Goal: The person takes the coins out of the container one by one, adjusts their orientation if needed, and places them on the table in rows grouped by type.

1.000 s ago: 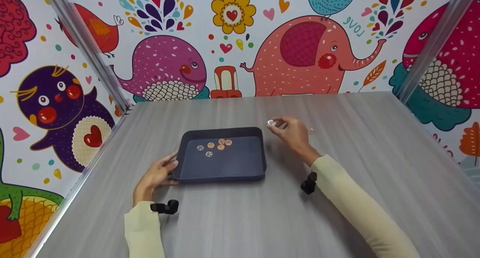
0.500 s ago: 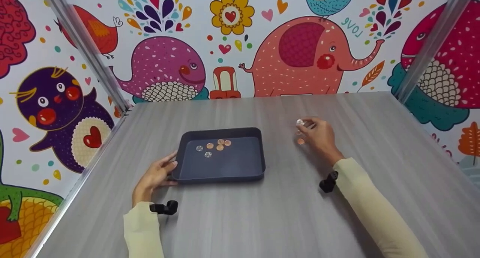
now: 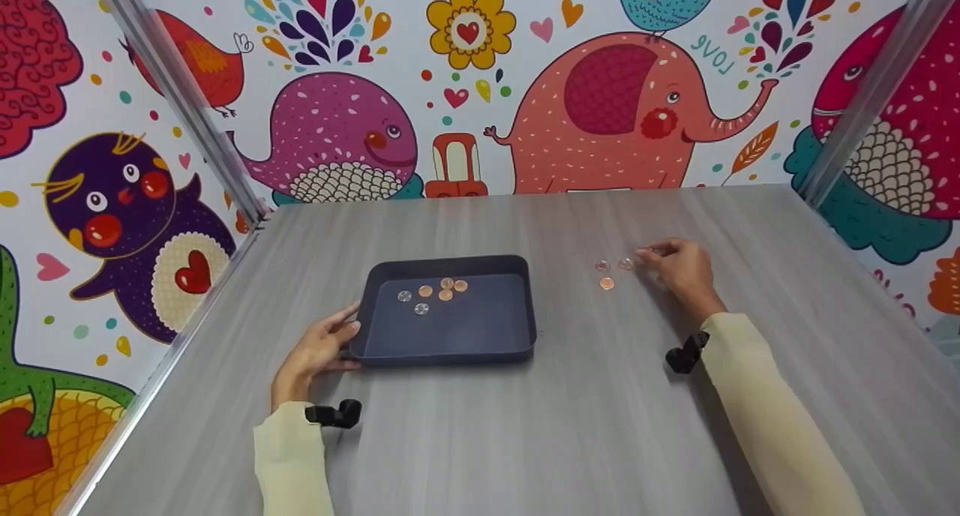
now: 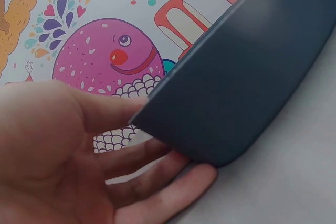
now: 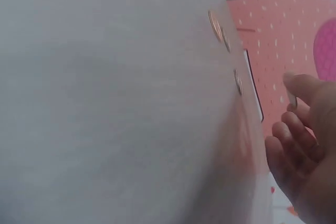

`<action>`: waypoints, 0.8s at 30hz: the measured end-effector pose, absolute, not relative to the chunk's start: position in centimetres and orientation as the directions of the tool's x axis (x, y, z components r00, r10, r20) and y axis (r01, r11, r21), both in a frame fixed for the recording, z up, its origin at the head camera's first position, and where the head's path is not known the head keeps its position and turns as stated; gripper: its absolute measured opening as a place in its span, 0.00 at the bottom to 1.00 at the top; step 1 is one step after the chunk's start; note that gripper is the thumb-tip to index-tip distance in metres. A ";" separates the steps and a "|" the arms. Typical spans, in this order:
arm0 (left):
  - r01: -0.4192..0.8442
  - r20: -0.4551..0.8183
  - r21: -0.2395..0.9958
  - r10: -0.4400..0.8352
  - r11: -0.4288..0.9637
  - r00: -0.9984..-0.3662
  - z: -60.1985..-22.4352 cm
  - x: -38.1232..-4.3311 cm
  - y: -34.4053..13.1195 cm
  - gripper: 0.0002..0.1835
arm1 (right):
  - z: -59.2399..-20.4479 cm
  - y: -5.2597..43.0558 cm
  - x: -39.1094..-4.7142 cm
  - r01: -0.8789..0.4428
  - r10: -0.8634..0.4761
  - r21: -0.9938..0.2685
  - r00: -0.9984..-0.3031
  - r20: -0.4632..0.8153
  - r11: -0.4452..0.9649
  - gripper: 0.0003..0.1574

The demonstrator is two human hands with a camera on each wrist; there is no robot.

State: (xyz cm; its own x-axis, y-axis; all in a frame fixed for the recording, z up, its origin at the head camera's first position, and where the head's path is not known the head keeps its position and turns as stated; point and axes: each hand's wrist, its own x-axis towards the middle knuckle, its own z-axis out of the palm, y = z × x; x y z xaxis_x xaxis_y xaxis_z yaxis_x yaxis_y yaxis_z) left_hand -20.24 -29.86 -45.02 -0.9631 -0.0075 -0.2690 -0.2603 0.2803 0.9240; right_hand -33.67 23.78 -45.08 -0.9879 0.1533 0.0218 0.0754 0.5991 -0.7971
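Observation:
A dark rectangular baking tray (image 3: 480,327) rests on the table with several copper coins (image 3: 445,295) and two silver coins (image 3: 421,309) lying flat inside. My left hand (image 3: 309,355) grips its left side; in the left wrist view the thumb (image 4: 113,113) is at the rim and the other fingers reach beneath the lower edge. Right of the tray, my right hand (image 3: 684,272) is raised above the table, pinching a coin (image 5: 292,98) seen edge-on between thumb and fingers. Just left of that hand, three coins lie together on the tabletop, the nearest a copper one (image 3: 607,283).
The grey wood-grain table (image 3: 480,441) ends at a back wall (image 3: 480,111) printed with cartoon animals. Metal posts (image 3: 180,96) stand at both rear corners. Each sleeve carries a small black camera (image 3: 686,353).
My right hand has moved rightward from beside the tray, past the three loose coins, still pinching its coin. My left hand and the tray have stayed in place.

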 end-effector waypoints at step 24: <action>-0.264 -0.271 0.927 -0.010 0.267 -0.962 -45.0 -20.2 -29.8 0.30 | -46.0 24.4 -34.5 0.149 0.140 -0.715 -0.988 -0.073 0.683 0.26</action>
